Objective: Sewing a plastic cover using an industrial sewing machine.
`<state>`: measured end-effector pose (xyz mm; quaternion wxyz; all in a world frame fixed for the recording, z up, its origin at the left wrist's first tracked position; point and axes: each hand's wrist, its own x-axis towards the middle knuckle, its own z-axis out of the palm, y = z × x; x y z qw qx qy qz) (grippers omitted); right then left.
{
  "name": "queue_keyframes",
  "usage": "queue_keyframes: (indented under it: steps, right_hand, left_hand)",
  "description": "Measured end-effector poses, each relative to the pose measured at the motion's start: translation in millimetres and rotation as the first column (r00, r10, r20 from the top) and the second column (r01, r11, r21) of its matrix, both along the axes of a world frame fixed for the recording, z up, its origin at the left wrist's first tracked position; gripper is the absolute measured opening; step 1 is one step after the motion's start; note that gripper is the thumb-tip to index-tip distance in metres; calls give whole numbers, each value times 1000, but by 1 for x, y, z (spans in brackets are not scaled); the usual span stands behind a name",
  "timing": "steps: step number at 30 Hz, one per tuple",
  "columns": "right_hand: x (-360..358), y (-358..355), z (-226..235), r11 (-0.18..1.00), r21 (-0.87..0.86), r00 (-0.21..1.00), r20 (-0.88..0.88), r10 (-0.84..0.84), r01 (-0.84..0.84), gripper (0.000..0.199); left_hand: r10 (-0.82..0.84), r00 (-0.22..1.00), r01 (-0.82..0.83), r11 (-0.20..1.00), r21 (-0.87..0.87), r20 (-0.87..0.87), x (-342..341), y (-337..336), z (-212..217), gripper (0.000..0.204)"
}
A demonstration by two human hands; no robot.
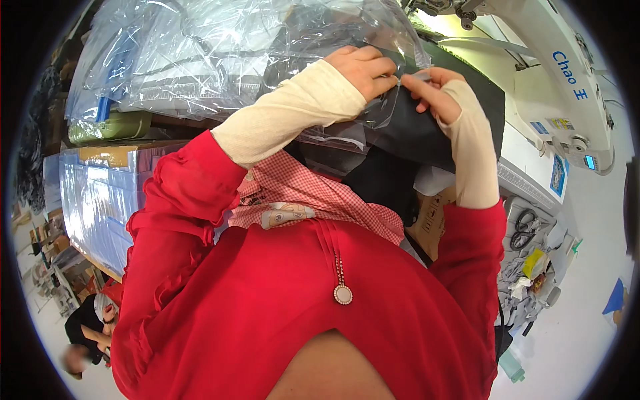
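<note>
My left hand (365, 70), in a cream sleeve cover, has its fingers curled in a pinch on the edge of a clear plastic sheet (383, 113). Close on its right, my right hand (439, 92) pinches at the same edge, thumb and forefinger nearly meeting the left fingertips. What lies exactly between the fingertips is too small to make out. Beneath both hands spreads a piece of black material (427, 133). More clear plastic (200, 53), shiny and crumpled, is heaped at the far left, with zip-like strips along some edges.
A white sewing machine (560, 80) stands at the far right. Below it a tray of scraps (533, 267) holds black-handled scissors (525, 227). A plastic-covered box (100, 200) is at the left. A red checked apron (300, 187) covers my lap. Another person (90, 327) sits at the lower left.
</note>
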<state>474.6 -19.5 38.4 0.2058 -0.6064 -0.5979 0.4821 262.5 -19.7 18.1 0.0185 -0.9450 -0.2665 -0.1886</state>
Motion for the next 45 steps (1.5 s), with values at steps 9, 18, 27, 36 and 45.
queue_keyframes:
  steps: [9, 18, 27, 36, 45]
  right_hand:
    - [-34, -43, -32, 661, 706, 957, -88, -275, 255, 13]
    - [-39, -48, -28, 651, 758, 950, 174, -260, 39, 14]
    - [-18, -68, -29, 468, 812, 936, 330, 122, -348, 39]
    - [-30, -78, -41, 304, 858, 908, 410, 83, -415, 27]
    - [-31, -68, -40, 204, 916, 938, 338, 79, -347, 24]
  left_hand:
    - [-51, 985, 62, 996, -61, 162, -3, 5, -12, 47]
    - [-73, 948, 123, 982, -146, 309, -5, 0, -5, 46]
    - [-159, 943, 194, 977, -93, 292, -7, 13, -18, 34]
    - [-212, 962, 234, 965, -118, 175, -12, 21, -11, 54]
    - [-183, 964, 207, 972, -114, 194, -8, 20, -2, 38]
